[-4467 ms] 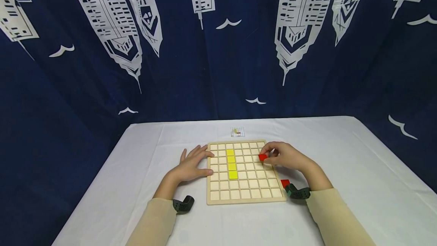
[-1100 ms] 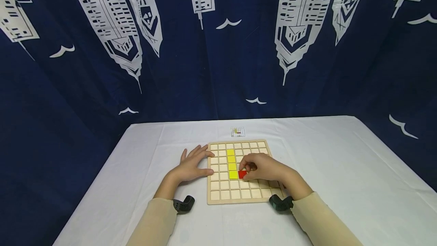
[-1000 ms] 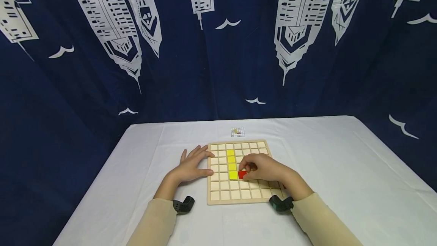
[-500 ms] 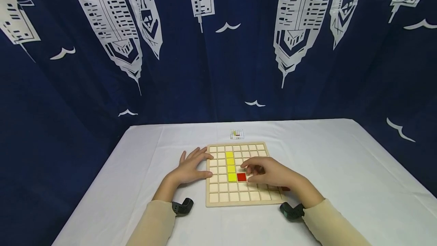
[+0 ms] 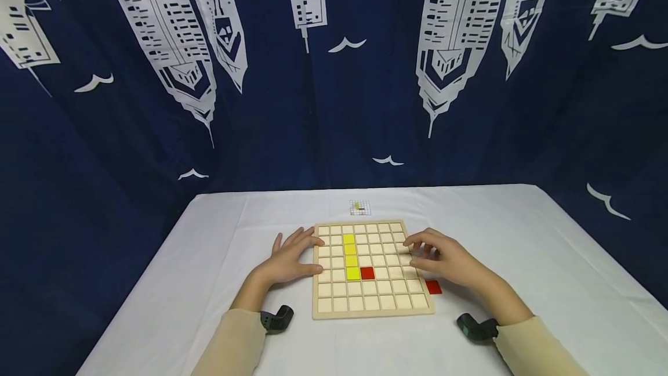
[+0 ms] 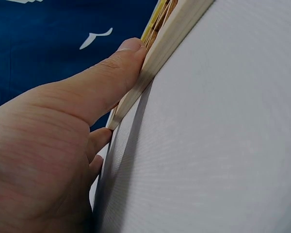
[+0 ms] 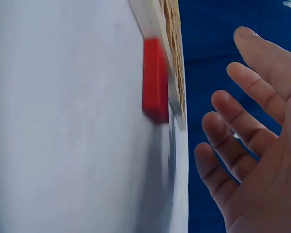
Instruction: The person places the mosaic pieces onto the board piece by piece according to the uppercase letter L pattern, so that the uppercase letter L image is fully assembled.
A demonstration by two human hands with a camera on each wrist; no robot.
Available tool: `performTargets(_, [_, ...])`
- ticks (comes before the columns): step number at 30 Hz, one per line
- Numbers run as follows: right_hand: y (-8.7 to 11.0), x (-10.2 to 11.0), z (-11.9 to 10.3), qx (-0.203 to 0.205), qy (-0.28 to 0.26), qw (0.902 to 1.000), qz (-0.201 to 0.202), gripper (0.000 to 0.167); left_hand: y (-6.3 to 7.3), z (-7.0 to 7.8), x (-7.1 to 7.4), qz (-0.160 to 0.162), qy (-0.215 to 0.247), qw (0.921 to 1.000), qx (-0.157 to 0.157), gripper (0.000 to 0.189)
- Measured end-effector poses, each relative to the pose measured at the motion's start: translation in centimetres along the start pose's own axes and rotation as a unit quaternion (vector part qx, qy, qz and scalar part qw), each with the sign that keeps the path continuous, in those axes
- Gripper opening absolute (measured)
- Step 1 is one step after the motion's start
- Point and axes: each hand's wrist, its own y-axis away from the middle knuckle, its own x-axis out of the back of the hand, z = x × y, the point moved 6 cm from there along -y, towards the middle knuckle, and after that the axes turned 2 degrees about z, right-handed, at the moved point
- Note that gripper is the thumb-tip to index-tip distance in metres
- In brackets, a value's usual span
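Observation:
A wooden grid board (image 5: 373,314) lies on the white table. Down one of its columns runs a line of yellow square tiles (image 5: 351,261), and a red tile (image 5: 367,273) sits in the cell right of the lowest yellow one. My left hand (image 5: 286,260) rests at the board's left edge, thumb and fingertips on the frame; its thumb (image 6: 109,80) lies along the wooden side in the left wrist view. Over the board's right edge hovers my right hand (image 5: 443,255), fingers relaxed, holding nothing. A second red tile (image 7: 155,82) lies on the table against the board's right side.
Behind the board lies a small printed card (image 5: 360,208) showing a grid with yellow and red marks. A dark blue curtain (image 5: 313,149) with white building prints hangs beyond the table (image 5: 224,231). Each wrist wears a black camera.
My right hand carried a red tile to the cell beside the lowest yellow tile, let go of it, then drew back right, uncovering the other red tile. The left hand stayed at the board's edge.

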Motion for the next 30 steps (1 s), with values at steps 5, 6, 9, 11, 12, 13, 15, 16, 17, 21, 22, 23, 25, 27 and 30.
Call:
performTargets(5, [1.3,0.9,1.7,-0.035,-0.035,0.9988,0.003,0.036,0.1,0.2,-0.3,-0.002,0.007,1.0000,0.004,0.055])
performTargets(6, [1.5,0.9,2.0,-0.041,-0.042,0.9982,-0.003,0.036,0.1,0.2,-0.3,-0.002,0.008,1.0000,0.003,0.055])
performTargets(9, [2.0,0.8,2.6,-0.056,-0.058,0.9961,-0.036,0.039,0.1,0.2,-0.5,-0.005,0.005,0.9999,0.008,0.056])
performTargets(11, [2.1,0.7,2.8,-0.055,-0.065,0.9940,-0.069,0.042,0.0,0.2,-0.4,-0.001,0.001,1.0000,0.006,0.055])
performTargets(12, [2.1,0.6,2.8,-0.051,-0.065,0.9928,-0.086,0.043,0.0,0.2,-0.4,0.000,-0.001,1.0000,0.005,0.056])
performTargets(13, [2.1,0.7,2.8,-0.048,-0.066,0.9916,-0.100,0.044,-0.1,0.2,-0.4,-0.001,-0.003,1.0000,0.004,0.056])
performTargets(15, [2.2,0.8,2.9,-0.042,-0.067,0.9888,-0.127,0.046,-0.2,0.1,-0.2,0.001,-0.003,1.0000,-0.001,0.056])
performTargets(16, [2.2,0.8,2.9,-0.037,-0.066,0.9875,-0.139,0.047,-0.3,0.1,-0.2,0.000,-0.003,1.0000,-0.003,0.056])
performTargets(17, [2.2,0.8,2.9,-0.036,-0.065,0.9862,-0.148,0.047,-0.3,0.1,-0.1,-0.001,-0.003,1.0000,-0.004,0.057])
performTargets(21, [1.9,0.5,2.8,-0.029,-0.063,0.9836,-0.166,0.047,-0.2,0.2,0.3,-0.002,0.000,1.0000,-0.004,0.057])
performTargets(22, [1.9,0.4,2.8,-0.027,-0.061,0.9835,-0.168,0.046,-0.1,0.2,0.3,-0.003,0.001,1.0000,-0.003,0.056])
performTargets(23, [1.9,0.3,2.8,-0.027,-0.062,0.9834,-0.169,0.046,-0.1,0.2,0.4,-0.002,0.003,1.0000,-0.004,0.056])
performTargets(25, [1.9,0.2,2.7,-0.018,-0.060,0.9836,-0.169,0.044,-0.1,0.2,0.4,-0.003,0.006,1.0000,-0.004,0.056])
performTargets(27, [1.9,0.1,2.6,-0.014,-0.060,0.9836,-0.169,0.040,-0.1,0.2,0.3,-0.004,0.006,1.0000,-0.003,0.056])
performTargets(30, [1.9,0.0,2.7,-0.013,-0.060,0.9838,-0.169,0.034,-0.1,0.2,0.2,-0.005,0.004,1.0000,-0.003,0.056])
